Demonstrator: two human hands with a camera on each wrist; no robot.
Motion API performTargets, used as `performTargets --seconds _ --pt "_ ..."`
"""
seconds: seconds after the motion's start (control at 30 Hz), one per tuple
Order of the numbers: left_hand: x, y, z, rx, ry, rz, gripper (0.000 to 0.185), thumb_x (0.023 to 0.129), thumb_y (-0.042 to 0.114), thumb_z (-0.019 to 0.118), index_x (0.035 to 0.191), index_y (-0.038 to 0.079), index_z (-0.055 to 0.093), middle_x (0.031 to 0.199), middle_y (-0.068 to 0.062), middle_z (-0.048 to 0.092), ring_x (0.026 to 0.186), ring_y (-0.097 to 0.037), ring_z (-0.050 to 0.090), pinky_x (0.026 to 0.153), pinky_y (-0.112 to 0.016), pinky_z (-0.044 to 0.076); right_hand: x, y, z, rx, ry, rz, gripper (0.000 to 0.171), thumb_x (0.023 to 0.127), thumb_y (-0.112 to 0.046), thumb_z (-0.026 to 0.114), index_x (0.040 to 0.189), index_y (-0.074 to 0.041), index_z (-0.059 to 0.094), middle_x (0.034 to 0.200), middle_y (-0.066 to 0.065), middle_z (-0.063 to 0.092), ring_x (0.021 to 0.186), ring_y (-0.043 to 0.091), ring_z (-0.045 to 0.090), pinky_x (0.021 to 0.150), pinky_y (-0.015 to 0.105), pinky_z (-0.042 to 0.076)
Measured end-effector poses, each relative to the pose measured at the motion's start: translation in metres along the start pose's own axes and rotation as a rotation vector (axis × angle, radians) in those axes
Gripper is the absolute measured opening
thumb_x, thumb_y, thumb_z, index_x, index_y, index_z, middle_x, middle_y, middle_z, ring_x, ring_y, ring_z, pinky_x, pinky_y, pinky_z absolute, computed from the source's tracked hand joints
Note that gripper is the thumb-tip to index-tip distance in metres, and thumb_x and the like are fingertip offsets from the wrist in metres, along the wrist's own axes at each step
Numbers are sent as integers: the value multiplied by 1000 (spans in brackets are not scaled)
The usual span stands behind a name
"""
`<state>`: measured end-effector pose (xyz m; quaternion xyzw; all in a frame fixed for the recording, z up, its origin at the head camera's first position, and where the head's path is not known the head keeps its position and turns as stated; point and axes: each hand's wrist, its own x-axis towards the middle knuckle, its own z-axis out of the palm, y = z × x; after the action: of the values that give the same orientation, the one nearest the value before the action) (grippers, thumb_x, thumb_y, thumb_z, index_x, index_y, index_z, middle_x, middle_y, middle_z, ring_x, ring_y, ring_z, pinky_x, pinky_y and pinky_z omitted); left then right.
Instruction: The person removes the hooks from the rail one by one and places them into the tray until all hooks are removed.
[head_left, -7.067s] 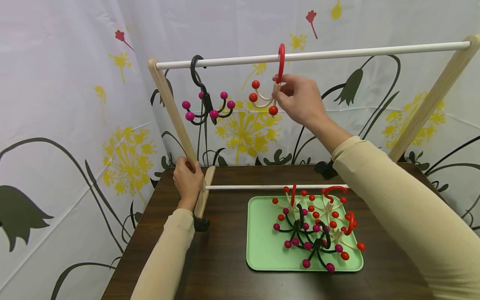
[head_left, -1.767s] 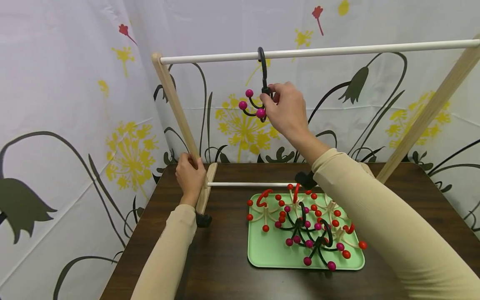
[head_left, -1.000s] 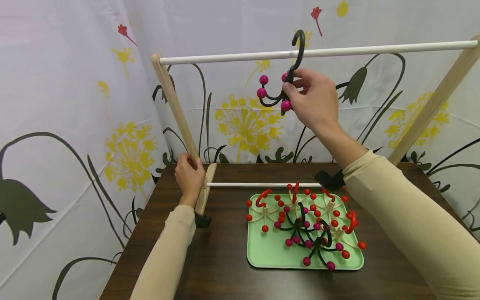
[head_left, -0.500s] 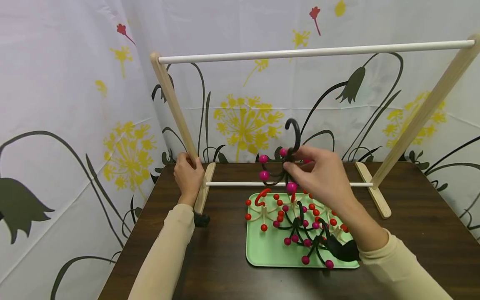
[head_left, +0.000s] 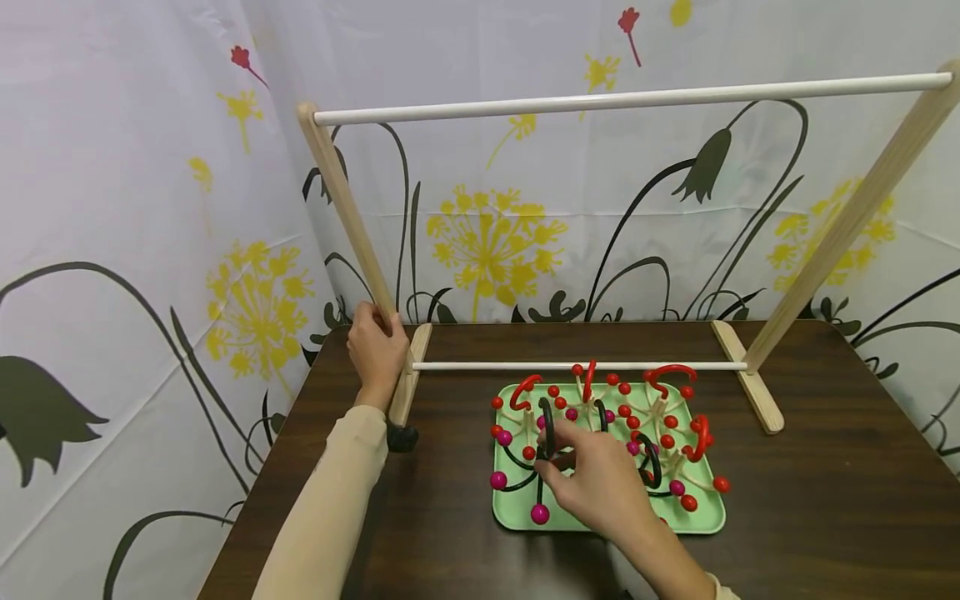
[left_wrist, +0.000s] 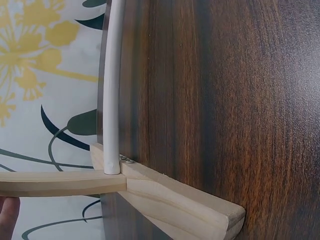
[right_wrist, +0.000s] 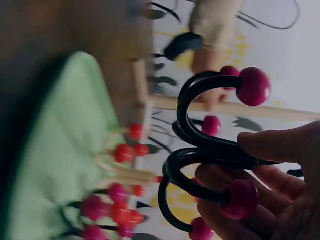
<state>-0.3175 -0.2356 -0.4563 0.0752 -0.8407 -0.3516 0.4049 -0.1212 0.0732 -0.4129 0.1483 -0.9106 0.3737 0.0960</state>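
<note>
In the head view my left hand (head_left: 377,348) grips the lower part of the rack's left wooden post (head_left: 348,217). My right hand (head_left: 600,475) pinches the stem of a black multi-arm hanger (head_left: 548,429) low over the front left of the green tray (head_left: 506,518). Its hook points up, and magenta balls tip its curved arms. The right wrist view shows the hanger's arms (right_wrist: 215,150) close up, with thumb and fingers on the stem. Other black hangers (head_left: 651,462) and several cream hangers (head_left: 659,408) with red hooks and red balls lie on the tray, partly behind my right hand.
A white top bar (head_left: 630,102) spans the rack, with no hanger on it. The lower white bar (head_left: 577,367) runs just behind the tray. The rack's right foot (head_left: 750,379) stands on the dark wooden table (head_left: 840,500). A patterned curtain (head_left: 150,167) hangs behind.
Earlier a cream-and-red hanger came off the bar and now lies on the tray. My right hand then lifted the black hanger off the bar and lowered it to the tray. My left hand stayed put.
</note>
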Motion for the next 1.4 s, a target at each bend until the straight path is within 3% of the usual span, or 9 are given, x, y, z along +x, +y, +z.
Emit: performTargets --seconds 0.3,0.73,1.0,1.2,1.4 --pt "0 3 3 -11 17 11 20 86 14 70 91 1 55 82 -16 56 73 -38 57 68 -52 44 -28 28 42 -55 99 2 30 70 -16 86 81 -30 61 81 -13 72 69 4 67 60 29 48" --pt "0 2 5 -12 32 3 20 86 14 70 91 1 55 82 -16 57 73 -38 57 68 -53 43 -36 54 64 -105 218 -81 32 68 -10 85 90 -23 67 80 -7 72 67 10 67 53 28 47" --pt "0 2 4 -17 21 -13 20 86 15 70 91 1 56 84 -16 57 75 -37 57 69 -53 44 -38 54 66 -87 189 -65 31 76 -15 84 104 -18 72 95 -5 74 70 9 68 57 28 49" --pt "-1 0 3 -22 34 -4 20 85 14 71 91 1 56 83 -16 58 75 -37 58 70 -53 44 -46 52 59 -21 123 17 39 79 -16 82 116 -17 71 103 -1 74 74 3 69 62 29 51" --pt "1 -3 2 -33 30 8 20 85 14 71 90 1 56 83 -16 59 76 -37 58 71 -53 44 -56 38 32 45 69 86 35 80 -15 81 114 -21 71 93 -7 74 64 -5 62 59 25 50"
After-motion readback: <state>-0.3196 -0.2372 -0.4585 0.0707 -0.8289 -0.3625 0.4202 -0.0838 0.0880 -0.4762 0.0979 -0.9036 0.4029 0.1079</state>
